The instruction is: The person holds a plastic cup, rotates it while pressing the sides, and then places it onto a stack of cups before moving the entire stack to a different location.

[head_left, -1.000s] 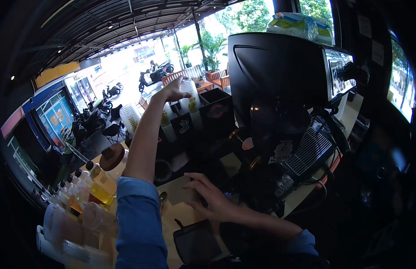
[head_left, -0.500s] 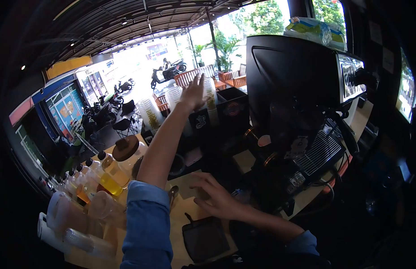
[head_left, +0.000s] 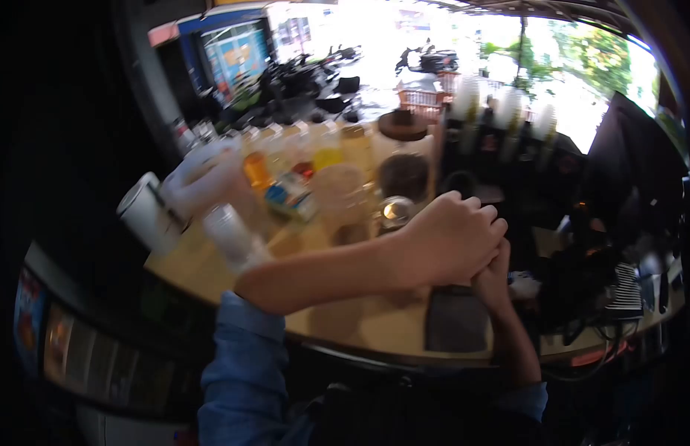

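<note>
My left hand is closed, knuckles up, over the middle of the wooden counter. Its curled fingers meet my right hand, which comes up from below and is closed too. Whatever lies between them, if anything, is hidden. Just under the hands is a dark square pad. A shiny round metal piece shows behind my left wrist, and a clear plastic tub stands beyond my forearm.
Several syrup bottles line the counter's back, beside a jar with a brown lid. Stacked cups stand back right, near a dark machine. A white pitcher and a clear cup are at left.
The view has swung left. My left hand has come back from the cup stacks and closed against my right hand, whose fingers were spread over the counter before.
</note>
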`<action>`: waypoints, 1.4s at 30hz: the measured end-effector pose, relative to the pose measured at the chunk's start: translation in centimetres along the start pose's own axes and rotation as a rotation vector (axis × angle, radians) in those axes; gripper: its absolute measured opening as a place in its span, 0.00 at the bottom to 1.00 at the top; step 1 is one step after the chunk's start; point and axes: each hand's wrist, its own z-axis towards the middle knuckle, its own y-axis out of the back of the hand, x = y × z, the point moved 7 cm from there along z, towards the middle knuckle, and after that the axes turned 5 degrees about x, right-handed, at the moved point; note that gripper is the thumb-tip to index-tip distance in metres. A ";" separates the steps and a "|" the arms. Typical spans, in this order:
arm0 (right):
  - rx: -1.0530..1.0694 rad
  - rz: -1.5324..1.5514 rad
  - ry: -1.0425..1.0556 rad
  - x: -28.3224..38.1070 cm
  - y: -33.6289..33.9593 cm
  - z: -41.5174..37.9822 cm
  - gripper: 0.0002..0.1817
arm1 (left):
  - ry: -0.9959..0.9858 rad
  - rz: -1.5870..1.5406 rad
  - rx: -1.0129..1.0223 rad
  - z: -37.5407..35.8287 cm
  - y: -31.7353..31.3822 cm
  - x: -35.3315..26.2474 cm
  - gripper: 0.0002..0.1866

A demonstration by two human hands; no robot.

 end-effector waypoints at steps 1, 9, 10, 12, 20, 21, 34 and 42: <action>0.044 -0.003 -0.023 0.7 -2.2 0.2 0.08 | 0.044 -0.074 -0.086 -3.2 0.9 0.1 0.13; 0.601 -0.067 -0.151 -5.6 -23.5 -1.1 0.22 | 0.472 -0.432 -0.661 -30.6 -1.7 6.5 0.21; 0.614 -0.087 -0.169 -6.8 -25.7 -1.3 0.29 | 0.521 -0.391 -0.745 -34.3 -3.2 7.2 0.26; 0.627 -0.106 -0.204 -9.2 -29.5 -1.9 0.37 | 0.686 -0.423 -0.874 -40.0 -5.5 8.9 0.33; 0.436 -0.013 0.032 -10.3 -36.0 3.0 0.63 | 0.830 -0.721 -0.668 -44.4 -10.6 14.3 0.65; 0.425 -0.016 0.036 -9.8 -36.2 3.2 0.63 | 0.818 -0.722 -0.663 -43.9 -10.7 14.5 0.65; 0.350 -0.125 -0.070 -9.0 -36.5 3.0 0.56 | 0.892 -0.976 -0.711 -43.5 -11.6 14.8 0.63; 0.260 -0.023 0.034 -3.2 -35.3 7.1 0.54 | 0.929 -0.878 -0.689 -44.1 -12.8 15.3 0.63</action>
